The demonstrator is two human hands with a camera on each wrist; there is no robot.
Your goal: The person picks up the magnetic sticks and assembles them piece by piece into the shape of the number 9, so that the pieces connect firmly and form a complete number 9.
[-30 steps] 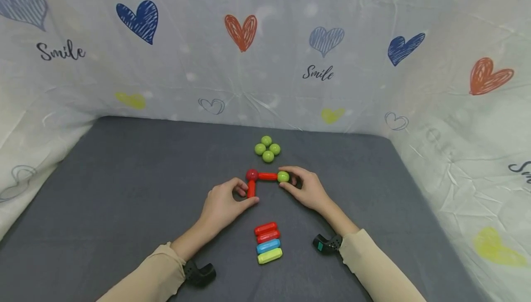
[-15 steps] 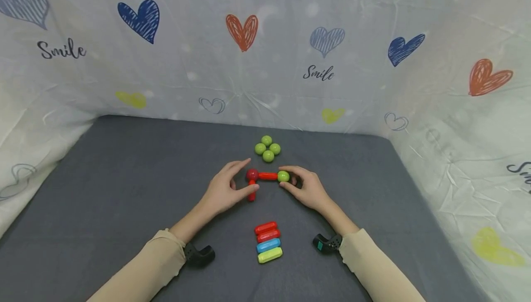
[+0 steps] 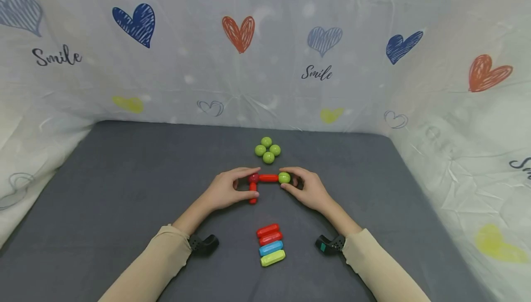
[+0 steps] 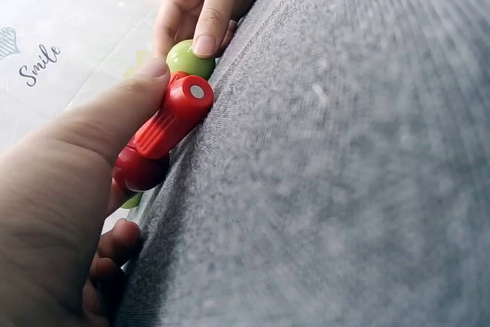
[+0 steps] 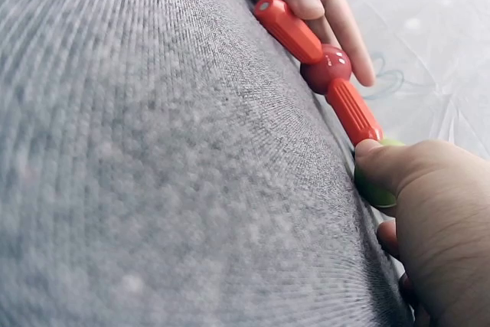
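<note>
A dark red ball (image 3: 254,178) joins two red rods in an L. One rod (image 3: 268,178) runs right to a green ball (image 3: 284,178); the other rod (image 3: 253,186) points toward the person. My right hand (image 3: 307,188) pinches the green ball between thumb and index finger. Around the red ball and near rod is my left hand (image 3: 229,187), its index finger stretched past the ball and its thumb over the near rod. In the right wrist view, the left thumb (image 5: 306,5) lies against that rod (image 5: 289,30). A pale disc shows on the rod's end in the left wrist view.
Several green balls (image 3: 268,157) sit clustered behind the L. In front lie two red rods (image 3: 270,238), a blue rod (image 3: 271,248) and a yellow-green rod (image 3: 273,258), side by side. Grey cloth (image 3: 124,200) covers the table, with a heart-printed white curtain (image 3: 269,85) around it.
My left hand has let go of the near rod, lifted and spread, then come down around the red ball and rod. The right hand keeps its pinch on the green ball.
</note>
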